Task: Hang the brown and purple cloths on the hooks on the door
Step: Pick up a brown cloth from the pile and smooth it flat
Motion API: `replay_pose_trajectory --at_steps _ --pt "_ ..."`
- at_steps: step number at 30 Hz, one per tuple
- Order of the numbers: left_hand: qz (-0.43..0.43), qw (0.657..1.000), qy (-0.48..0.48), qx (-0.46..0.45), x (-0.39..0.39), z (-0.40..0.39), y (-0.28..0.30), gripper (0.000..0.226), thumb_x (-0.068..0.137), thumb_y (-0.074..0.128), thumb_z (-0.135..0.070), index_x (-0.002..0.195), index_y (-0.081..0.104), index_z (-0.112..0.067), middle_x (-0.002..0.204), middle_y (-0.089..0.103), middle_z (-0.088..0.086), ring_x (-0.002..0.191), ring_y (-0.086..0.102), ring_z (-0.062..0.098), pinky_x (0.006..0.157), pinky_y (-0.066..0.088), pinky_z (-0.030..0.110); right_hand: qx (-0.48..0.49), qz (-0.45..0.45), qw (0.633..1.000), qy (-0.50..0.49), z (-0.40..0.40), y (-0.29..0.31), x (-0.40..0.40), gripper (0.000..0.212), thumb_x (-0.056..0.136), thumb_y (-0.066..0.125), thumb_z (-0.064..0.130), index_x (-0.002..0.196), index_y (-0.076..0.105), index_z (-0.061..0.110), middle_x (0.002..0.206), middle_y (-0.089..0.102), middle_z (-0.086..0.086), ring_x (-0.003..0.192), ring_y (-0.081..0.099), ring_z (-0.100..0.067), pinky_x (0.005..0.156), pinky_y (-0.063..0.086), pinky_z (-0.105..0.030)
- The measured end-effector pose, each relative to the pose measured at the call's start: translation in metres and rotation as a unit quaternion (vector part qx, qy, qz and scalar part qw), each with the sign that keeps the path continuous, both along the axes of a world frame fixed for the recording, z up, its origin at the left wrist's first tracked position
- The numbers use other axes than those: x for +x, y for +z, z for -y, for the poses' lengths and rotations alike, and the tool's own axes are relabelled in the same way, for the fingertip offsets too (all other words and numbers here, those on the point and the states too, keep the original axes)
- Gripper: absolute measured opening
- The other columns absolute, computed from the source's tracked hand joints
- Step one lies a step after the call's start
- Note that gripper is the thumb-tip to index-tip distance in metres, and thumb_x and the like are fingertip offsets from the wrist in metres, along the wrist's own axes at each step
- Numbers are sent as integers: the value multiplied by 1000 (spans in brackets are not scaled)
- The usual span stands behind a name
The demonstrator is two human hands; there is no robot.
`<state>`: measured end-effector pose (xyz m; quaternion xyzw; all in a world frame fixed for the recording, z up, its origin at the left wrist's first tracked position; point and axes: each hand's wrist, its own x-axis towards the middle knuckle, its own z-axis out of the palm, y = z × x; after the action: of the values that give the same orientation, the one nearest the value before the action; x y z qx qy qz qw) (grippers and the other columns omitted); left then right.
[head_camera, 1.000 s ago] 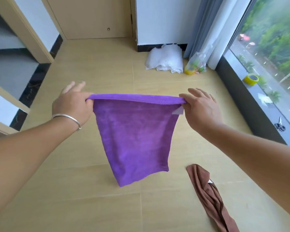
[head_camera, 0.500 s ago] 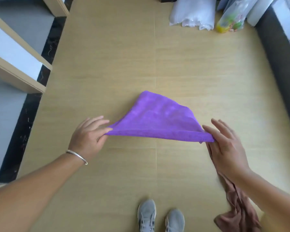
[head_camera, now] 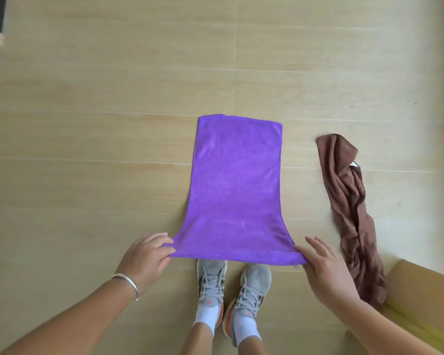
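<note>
From up here I look straight down at the floor [head_camera: 113, 98]: pale wood-look planks with thin seams, smooth and matte. The brown cloth [head_camera: 351, 213] lies to the right of everything, bunched into a long rumpled rope, soft and deeply creased, with a small white tag showing near its far end. It is near my right hand [head_camera: 326, 267] but apart from it. A tan cardboard box [head_camera: 426, 290] cuts into the lower right corner, close beside the brown cloth's near end. My grey laced shoes [head_camera: 231, 283] stand just under the near hem.

The purple cloth [head_camera: 236, 185] is fuzzy, a flat rectangle spread away from me, its far end on the floor, flaring at the stitched near hem. My left hand [head_camera: 145, 260], with a thin metal bangle [head_camera: 127, 283] at the wrist, pinches one near corner, fingers closed on it; the right grips the other corner, thumb on top, remaining fingers spread. A dark strip and a pale frame edge show at far left.
</note>
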<state>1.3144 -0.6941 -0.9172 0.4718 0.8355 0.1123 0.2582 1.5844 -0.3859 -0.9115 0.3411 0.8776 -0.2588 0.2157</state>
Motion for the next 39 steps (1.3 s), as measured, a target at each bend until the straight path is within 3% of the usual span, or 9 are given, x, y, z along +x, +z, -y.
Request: replay_pose_trajectory --at_steps 6,12,17,20,22,24,28,34,39 --pt "83 975 206 -33 -16 -14 -54 6 75 80 -8 75 76 -13 95 69 -1 93 62 22 81 43 26 -9 -32 998 -58 -7 -49 -28 28 83 69 3 107 73 15 122 63 -16 120 54 -38 98 42 -44" --pt "45 972 230 36 -101 -103 -136 5 83 70 -11 81 73 -8 99 68 6 92 62 24 81 37 21 19 -124 977 -174 -69 -127 -117 16 85 61 4 82 74 13 98 67 -9 98 58 -29 80 36 -27" --pt "4 969 246 14 -182 -189 -224 16 89 58 -20 84 69 -10 101 63 6 98 57 27 79 39 26 55 -160 947 -274 -134 -220 -199 25 92 55 25 102 72 10 112 65 -10 108 56 -27 86 38 -28" --pt "-32 964 252 -85 -201 -224 -272 42 89 57 -26 129 52 -15 135 47 12 125 43 32 96 40 38 72 -140 941 -299 -157 -273 -232 36 91 58 27 125 60 15 130 54 -10 119 50 -28 98 42 -37" --pt "-98 968 211 -89 -187 -228 -297 71 86 60 -33 147 27 -20 153 23 13 139 26 31 108 30 46 102 -185 949 -232 -154 -298 -236 46 88 59 19 134 50 15 139 45 -8 126 45 -27 103 40 -42" --pt "-156 984 86 -6 -150 -215 -316 71 88 54 -40 150 26 -22 157 20 13 143 21 29 114 21 51 133 -262 956 -15 -133 -316 -224 47 87 60 17 133 52 13 142 45 -10 128 44 -30 106 38 -44" --pt "-166 986 -32 -14 -90 -178 -353 67 88 37 -55 149 30 -26 157 23 8 145 20 25 114 17 54 144 -205 924 290 -110 -355 -184 58 92 48 50 142 46 21 152 38 -7 141 33 -27 114 29 -48" --pt "-186 978 -48 -82 -131 -210 -354 70 88 21 -65 150 22 -33 160 13 5 147 12 23 116 9 55 177 -141 921 316 -143 -353 -211 64 93 39 57 147 40 23 155 32 -7 143 30 -28 115 25 -50" --pt "-203 973 -6 -110 -182 -275 -353 67 90 20 -64 151 7 -39 161 0 0 147 -2 19 115 3 53 229 -88 948 203 -176 -349 -264 62 97 35 53 152 24 27 160 18 -5 148 12 -24 119 9 -46"
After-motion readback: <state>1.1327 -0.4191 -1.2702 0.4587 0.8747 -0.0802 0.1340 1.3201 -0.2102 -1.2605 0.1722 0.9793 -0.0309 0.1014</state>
